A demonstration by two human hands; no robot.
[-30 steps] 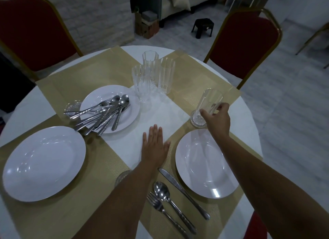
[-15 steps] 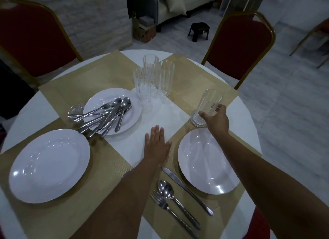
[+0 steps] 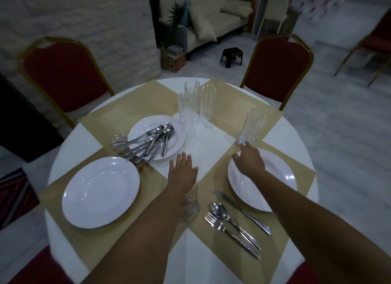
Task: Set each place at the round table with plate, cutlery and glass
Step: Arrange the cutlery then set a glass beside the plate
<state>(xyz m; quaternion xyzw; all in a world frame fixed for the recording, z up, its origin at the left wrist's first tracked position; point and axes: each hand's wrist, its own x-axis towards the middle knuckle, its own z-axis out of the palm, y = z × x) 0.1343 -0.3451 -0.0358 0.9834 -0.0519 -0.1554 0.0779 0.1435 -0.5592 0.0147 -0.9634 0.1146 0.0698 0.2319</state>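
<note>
Single head-worn wide-angle view, looking forward and down, close over the round table [image 3: 296, 135], chairs beyond

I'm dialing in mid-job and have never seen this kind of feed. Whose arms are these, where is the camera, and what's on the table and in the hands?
There is no machine: a person wears one wide-angle camera on the head, looking down at their own two arms. The left hand lies flat and empty on the white tablecloth. The right hand is open over the right plate, fingertips at the base of an upright glass; it grips nothing. Beside that plate lie a knife, spoon and fork. The plate at left is bare. A farther plate carries a pile of spare cutlery, with more glasses grouped behind it.
</note>
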